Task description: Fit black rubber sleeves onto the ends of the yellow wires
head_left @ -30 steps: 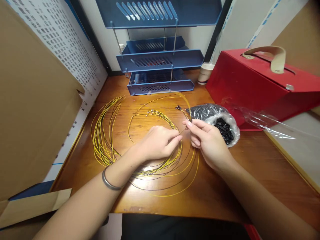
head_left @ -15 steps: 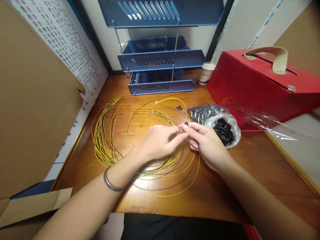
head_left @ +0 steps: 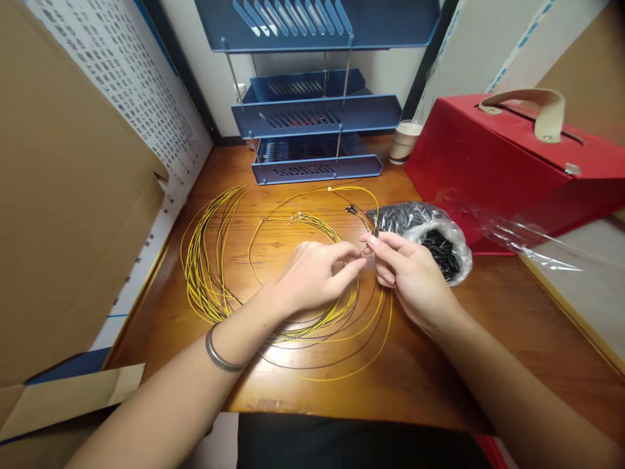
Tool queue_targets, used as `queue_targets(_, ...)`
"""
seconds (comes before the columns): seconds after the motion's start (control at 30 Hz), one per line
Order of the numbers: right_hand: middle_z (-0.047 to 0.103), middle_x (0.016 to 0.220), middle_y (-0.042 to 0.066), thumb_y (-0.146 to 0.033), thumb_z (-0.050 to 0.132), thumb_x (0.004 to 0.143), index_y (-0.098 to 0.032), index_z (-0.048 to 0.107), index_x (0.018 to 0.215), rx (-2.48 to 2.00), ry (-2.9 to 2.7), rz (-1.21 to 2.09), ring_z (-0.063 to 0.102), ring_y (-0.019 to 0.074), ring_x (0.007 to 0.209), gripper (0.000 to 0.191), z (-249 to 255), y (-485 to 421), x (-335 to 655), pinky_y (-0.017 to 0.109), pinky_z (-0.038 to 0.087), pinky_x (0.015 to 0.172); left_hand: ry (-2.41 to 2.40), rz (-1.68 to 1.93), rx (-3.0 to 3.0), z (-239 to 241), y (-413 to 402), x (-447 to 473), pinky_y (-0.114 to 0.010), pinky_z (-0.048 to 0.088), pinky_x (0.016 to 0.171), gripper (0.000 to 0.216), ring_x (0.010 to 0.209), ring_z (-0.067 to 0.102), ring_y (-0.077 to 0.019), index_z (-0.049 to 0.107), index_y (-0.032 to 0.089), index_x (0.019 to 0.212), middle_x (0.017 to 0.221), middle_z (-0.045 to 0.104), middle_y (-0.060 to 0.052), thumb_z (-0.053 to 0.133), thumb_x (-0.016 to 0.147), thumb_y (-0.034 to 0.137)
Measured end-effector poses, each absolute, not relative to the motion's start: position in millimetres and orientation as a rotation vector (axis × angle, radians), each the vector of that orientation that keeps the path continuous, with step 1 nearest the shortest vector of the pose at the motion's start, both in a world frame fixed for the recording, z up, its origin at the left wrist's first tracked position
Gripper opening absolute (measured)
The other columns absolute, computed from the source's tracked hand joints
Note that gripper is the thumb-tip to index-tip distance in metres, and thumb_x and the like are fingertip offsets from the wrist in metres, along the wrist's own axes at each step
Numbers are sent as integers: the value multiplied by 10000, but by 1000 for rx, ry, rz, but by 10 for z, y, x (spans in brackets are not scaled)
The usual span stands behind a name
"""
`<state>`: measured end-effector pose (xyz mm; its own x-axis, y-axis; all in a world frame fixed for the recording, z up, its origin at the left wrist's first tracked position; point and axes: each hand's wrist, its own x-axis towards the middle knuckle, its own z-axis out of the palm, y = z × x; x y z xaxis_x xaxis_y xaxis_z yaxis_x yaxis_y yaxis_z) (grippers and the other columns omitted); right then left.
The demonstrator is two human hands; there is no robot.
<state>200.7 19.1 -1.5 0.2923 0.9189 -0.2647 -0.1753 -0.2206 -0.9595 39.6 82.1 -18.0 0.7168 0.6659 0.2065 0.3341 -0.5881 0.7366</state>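
Over the middle of the table my left hand (head_left: 325,273) is closed in a pinch on a thin wire (head_left: 363,250), its fingertips close to those of the other hand. My right hand (head_left: 413,270) pinches a small black piece (head_left: 376,232) between thumb and forefinger; the fingers partly cover it. A yellow wire (head_left: 365,189) arcs back from there. Beneath my left hand lies a loose coil of yellow and dark wires (head_left: 319,228) with small metallic ends. Beyond my right fingers are wire ends with black tips (head_left: 350,209).
A second bundle of yellow and black wires (head_left: 195,273) lies to the left. An open plastic bag (head_left: 414,228) of small black pieces (head_left: 442,255) is beside my right hand. Behind stand a blue tiered tray (head_left: 317,172), a paper cup (head_left: 404,142) and a red box (head_left: 469,163).
My right hand has moved slightly right, carrying the black piece away from my left fingertips. A short stretch of wire now shows between the hands, and the yellow loop has shifted right.
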Motion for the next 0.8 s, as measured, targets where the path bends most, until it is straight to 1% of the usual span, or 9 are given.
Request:
queue_targets(0.03, 516, 648, -45, -424, 805, 747, -160, 714, 887, -1413, -751, 1208, 272, 32, 462, 313, -17, 191, 2004, 217, 171, 417, 755, 619, 2215, -186, 821, 396, -228, 411, 621, 244, 596, 599, -120, 710, 193, 954, 757, 725, -17, 555, 953, 381)
queue_targets(0.17, 401, 549, -79, -435, 811, 744, -163, 688, 809, -1408, -767, 1210, 253, 38, 454, 305, -11, 189, 1994, 216, 167, 415, 788, 655, 2192, -232, 833, 390, -222, 377, 568, 267, 542, 544, -114, 657, 181, 912, 650, 655, 6, 534, 961, 412)
queue_targets(0.3, 428, 553, -71, -451, 837, 715, -160, 698, 813, -1415, -796, 1217, 278, 38, 461, 337, 0, 179, 1982, 213, 178, 416, 764, 659, 2192, -259, 848, 386, -218, 368, 568, 254, 541, 515, -100, 677, 181, 925, 665, 646, 10, 494, 973, 351)
queue_targets(0.4, 408, 535, -74, -455, 835, 714, -159, 705, 814, -1417, -812, 1239, 275, 43, 463, 339, -1, 177, 1974, 219, 175, 419, 743, 631, 2170, -252, 851, 390, -218, 372, 570, 264, 551, 512, -100, 704, 167, 901, 660, 643, 2, 503, 960, 328)
queue_targets(0.53, 373, 512, -82, -455, 809, 736, -152, 727, 881, -1433, -812, 1262, 261, 50, 459, 346, -1, 182, 1971, 226, 159, 426, 725, 629, 2092, -236, 844, 393, -211, 380, 573, 292, 556, 513, -92, 724, 160, 849, 679, 668, -6, 507, 960, 320)
queue_targets(0.63, 381, 529, -78, -458, 802, 740, -144, 728, 891, -1429, -823, 1293, 260, 45, 461, 356, -1, 186, 1972, 227, 149, 430, 716, 633, 2038, -242, 838, 393, -206, 392, 579, 301, 558, 524, -90, 715, 149, 787, 664, 672, -9, 519, 950, 310)
queue_targets(0.8, 381, 547, -77, -481, 820, 720, -137, 733, 909, -1428, -829, 1316, 257, 38, 468, 402, -12, 182, 1981, 224, 143, 434, 682, 633, 1959, -259, 845, 397, -200, 427, 603, 269, 581, 578, -94, 712, 140, 753, 673, 702, -15, 542, 920, 265)
